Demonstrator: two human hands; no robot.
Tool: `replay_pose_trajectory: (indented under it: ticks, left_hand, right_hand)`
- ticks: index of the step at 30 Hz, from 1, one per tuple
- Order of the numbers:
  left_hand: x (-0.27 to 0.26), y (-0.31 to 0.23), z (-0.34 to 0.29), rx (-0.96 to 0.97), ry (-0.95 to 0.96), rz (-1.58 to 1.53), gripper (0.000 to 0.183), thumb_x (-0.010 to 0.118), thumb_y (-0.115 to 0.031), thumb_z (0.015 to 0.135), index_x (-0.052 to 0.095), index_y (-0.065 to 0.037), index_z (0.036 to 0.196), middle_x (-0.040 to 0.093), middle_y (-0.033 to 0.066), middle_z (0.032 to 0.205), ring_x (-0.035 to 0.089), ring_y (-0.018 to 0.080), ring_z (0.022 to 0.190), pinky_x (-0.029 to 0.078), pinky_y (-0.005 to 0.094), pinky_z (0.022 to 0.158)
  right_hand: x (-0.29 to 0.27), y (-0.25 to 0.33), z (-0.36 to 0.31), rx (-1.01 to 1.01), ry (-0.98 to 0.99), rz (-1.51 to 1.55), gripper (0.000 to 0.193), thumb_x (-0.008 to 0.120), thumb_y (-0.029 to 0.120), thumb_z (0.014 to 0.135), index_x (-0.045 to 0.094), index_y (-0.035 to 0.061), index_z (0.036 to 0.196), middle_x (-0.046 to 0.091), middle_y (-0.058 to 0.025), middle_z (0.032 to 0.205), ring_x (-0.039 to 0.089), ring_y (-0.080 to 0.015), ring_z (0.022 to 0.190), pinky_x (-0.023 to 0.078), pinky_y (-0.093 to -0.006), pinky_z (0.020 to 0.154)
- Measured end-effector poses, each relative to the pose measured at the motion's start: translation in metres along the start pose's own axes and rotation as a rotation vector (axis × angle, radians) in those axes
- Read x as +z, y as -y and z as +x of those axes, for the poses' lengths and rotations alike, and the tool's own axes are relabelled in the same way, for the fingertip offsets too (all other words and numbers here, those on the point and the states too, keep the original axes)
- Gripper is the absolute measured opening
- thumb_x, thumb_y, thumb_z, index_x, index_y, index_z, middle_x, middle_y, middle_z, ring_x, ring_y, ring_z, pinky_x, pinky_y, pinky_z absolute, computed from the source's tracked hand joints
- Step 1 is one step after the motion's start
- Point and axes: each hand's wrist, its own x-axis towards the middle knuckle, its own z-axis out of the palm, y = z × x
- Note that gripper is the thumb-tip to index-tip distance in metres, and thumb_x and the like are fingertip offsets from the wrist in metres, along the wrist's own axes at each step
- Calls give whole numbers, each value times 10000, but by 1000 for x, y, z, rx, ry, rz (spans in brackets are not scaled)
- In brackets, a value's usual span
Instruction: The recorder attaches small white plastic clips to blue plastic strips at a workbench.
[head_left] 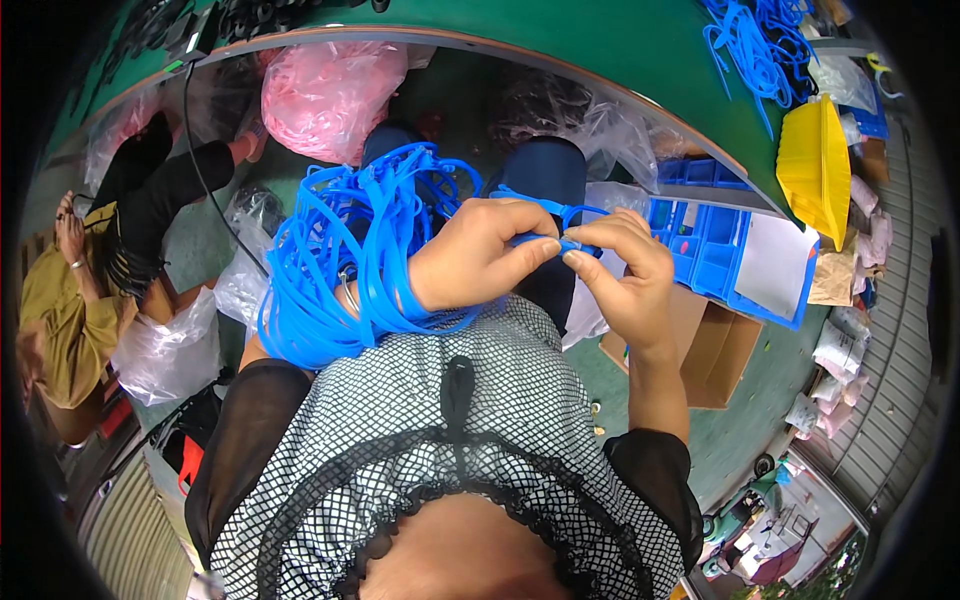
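Note:
Many flat blue rubbery straps (318,265) are looped over my left forearm, hanging around the wrist and spreading over my lap. In front of me my left hand (482,252) is closed, thumb against fingers, on a blue strap (535,201). Right beside it, my right hand (632,278) pinches the same strap between thumb and fingertips, and the two hands nearly touch. Part of this strap arches above the fingers; the small piece between the fingertips is mostly hidden.
A green-topped table (450,14) curves across the far side, with more blue straps (762,50) and a yellow bin (813,170) at its right. Beneath are a bag of pink material (335,95), blue trays (712,240) and a cardboard box (722,355). Another person (75,320) sits at left.

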Motion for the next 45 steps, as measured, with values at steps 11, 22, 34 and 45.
replay_pose_trajectory:
  ticks: [11,22,34,45]
  left_hand:
    - [-6,7,-5,-662,376,-1132,117,557,-125,865,600,-16,860,544,-23,745,439,46,652,352,183,592]
    - [-5,1,-4,-471,300,-934,137,596,-115,829,606,10,885,556,-15,723,488,63,645,392,222,578]
    - [3,7,4,-46,67,-64,111,612,-62,747,599,-1,838,595,85,719,573,193,618,449,312,546]
    - [-18,6,32,-328,-120,-1240,304,467,-49,858,506,63,1137,592,173,1072,592,252,982,470,353,868]
  right_hand:
    - [-9,11,4,-255,114,-153,152,697,82,655,635,53,791,615,-34,734,569,-179,699,373,-364,806]
    - [-18,-2,14,256,275,471,165,691,45,696,627,1,842,625,-58,801,564,-160,839,435,-283,742]
    - [-21,-32,26,572,515,812,200,670,35,714,618,-10,902,626,-71,853,581,-140,810,454,-264,752]
    - [45,-17,14,312,72,608,340,565,83,863,460,-20,1170,571,-69,944,544,-96,791,450,-239,702]
